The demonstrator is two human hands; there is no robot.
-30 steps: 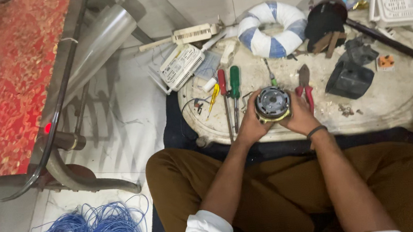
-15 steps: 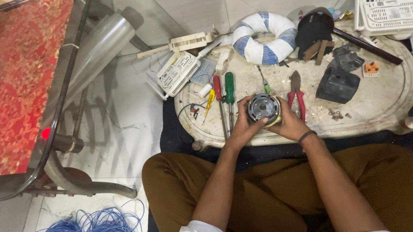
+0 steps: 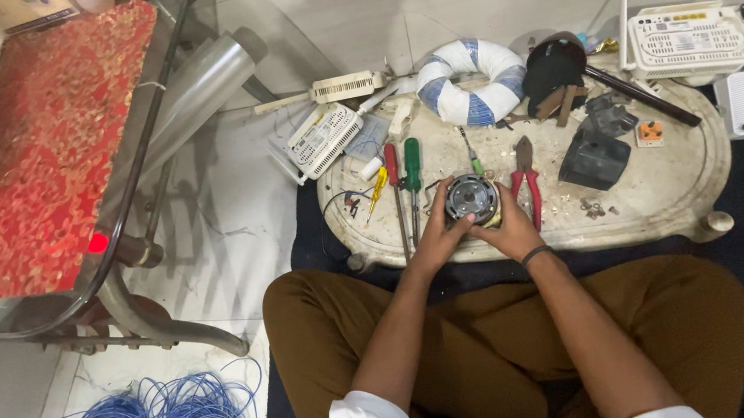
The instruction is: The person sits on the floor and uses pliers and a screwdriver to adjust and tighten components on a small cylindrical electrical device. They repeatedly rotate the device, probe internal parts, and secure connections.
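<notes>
You have the round motor part [image 3: 472, 200] cupped between both hands at the near edge of the oval table [image 3: 685, 199], its flat face turned up toward you. Your left hand [image 3: 435, 237] wraps its left rim and your right hand [image 3: 510, 229] its right and lower rim, fingers [image 3: 440, 203] of both closed around it — so it is held, not resting free. It looks like metal with windings inside — judge it dense and heavy for its size, rigid, with a smooth rim that could slip if your grip is loose. Hold it by the outer casing, opposite sides as you do now; keep fingertips off the centre, where fine parts seem likeliest to be damaged, though the detail is too small to make out. Just right of the motor part lie the red-handled pliers [image 3: 526, 177]; just left of it, the red screwdriver [image 3: 395, 189] and green screwdriver [image 3: 412, 174]; beyond it, the blue-and-white ring [image 3: 469, 84].
</notes>
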